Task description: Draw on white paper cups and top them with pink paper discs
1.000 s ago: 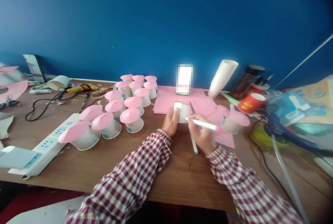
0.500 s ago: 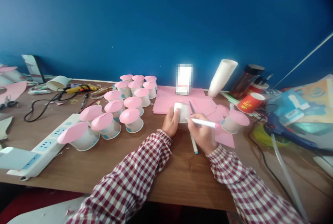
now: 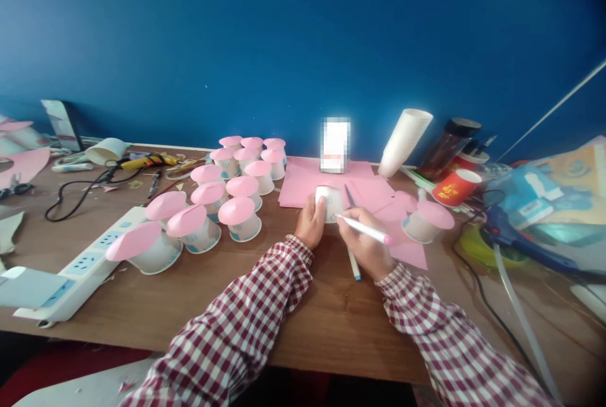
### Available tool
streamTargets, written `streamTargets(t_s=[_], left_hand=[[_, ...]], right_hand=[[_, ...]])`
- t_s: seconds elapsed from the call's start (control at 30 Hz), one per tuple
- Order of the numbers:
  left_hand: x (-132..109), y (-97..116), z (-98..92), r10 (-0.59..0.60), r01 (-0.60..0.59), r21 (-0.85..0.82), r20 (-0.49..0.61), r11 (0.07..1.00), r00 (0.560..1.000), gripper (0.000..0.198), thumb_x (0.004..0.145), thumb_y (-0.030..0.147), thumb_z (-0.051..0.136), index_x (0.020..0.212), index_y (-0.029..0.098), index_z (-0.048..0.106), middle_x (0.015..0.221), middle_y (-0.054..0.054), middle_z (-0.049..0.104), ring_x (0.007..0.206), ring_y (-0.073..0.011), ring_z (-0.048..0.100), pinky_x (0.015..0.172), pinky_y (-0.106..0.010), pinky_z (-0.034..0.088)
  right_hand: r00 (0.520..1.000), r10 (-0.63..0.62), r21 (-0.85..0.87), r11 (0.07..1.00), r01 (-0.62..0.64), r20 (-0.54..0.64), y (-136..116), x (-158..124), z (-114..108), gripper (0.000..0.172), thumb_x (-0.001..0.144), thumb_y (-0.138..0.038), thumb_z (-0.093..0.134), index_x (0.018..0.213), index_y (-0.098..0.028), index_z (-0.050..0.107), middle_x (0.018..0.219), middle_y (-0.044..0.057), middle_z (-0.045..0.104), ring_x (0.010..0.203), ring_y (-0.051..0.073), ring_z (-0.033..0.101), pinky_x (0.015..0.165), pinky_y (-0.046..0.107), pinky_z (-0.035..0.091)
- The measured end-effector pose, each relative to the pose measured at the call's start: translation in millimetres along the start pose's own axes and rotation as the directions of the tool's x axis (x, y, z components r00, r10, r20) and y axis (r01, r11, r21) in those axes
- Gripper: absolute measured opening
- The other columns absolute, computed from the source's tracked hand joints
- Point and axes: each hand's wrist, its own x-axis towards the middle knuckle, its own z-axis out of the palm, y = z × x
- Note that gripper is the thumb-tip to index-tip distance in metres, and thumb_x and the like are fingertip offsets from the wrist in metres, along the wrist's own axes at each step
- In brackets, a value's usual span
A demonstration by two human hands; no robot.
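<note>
My left hand (image 3: 310,223) is closed around a small white paper cup (image 3: 331,202) that stands upside down on the wooden desk (image 3: 265,306). My right hand (image 3: 367,248) pinches a white pen with a pink end (image 3: 364,229), its tip touching the cup's side. Another pen with a blue tip (image 3: 353,263) lies on the desk under my right hand. Pink paper sheets (image 3: 307,183) lie just behind the cup.
Several upturned cups with pink paper discs (image 3: 237,195) stand to the left, one more (image 3: 426,221) to the right. A white power strip (image 3: 80,265) lies at the left. A stack of white cups (image 3: 404,141), a red cup (image 3: 455,186) and a blue glue gun (image 3: 516,236) crowd the right.
The pink end of the pen in my right hand has dropped slightly and swung nearer. The cup and my left hand stay where they were.
</note>
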Motion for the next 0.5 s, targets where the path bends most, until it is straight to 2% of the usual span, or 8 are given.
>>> streamTargets(t_s=[0.27,0.37,0.5], left_hand=[[-1.0,0.6,0.9,0.039,-0.039,0.016,0.022,0.999,0.999,0.034,0.093,0.041,0.036,0.105,0.014,0.052,0.090,-0.005,0.058,0.079,-0.0147,0.053,0.074,-0.028,0.042],[-1.6,-0.1,1.6,0.073,-0.073,0.015,0.034,0.997,0.997,0.035,0.094,0.042,0.035,0.108,0.014,0.052,0.093,-0.005,0.058,0.082,-0.0148,0.053,0.077,-0.028,0.042],[-2.1,-0.8,2.0,0.090,-0.091,0.022,0.044,0.996,0.995,0.036,0.094,0.042,0.036,0.109,0.015,0.052,0.094,-0.005,0.058,0.083,-0.0146,0.053,0.077,-0.028,0.042]], right_hand=[[0.999,0.034,0.043,0.998,-0.036,0.032,1.5,-0.3,0.3,0.010,0.086,-0.029,0.058,0.085,-0.019,0.060,0.076,0.002,0.066,0.068,0.016,0.063,0.066,0.028,0.051],[1.000,0.002,-0.011,1.000,-0.002,0.014,5.3,-0.9,-0.3,0.014,0.086,-0.033,0.059,0.082,-0.020,0.062,0.077,0.003,0.067,0.073,0.017,0.063,0.068,0.029,0.050],[0.998,-0.063,-0.107,0.992,0.061,-0.017,6.7,-0.6,-0.9,0.018,0.084,-0.036,0.063,0.077,-0.020,0.064,0.074,0.004,0.066,0.070,0.018,0.062,0.066,0.030,0.049]])
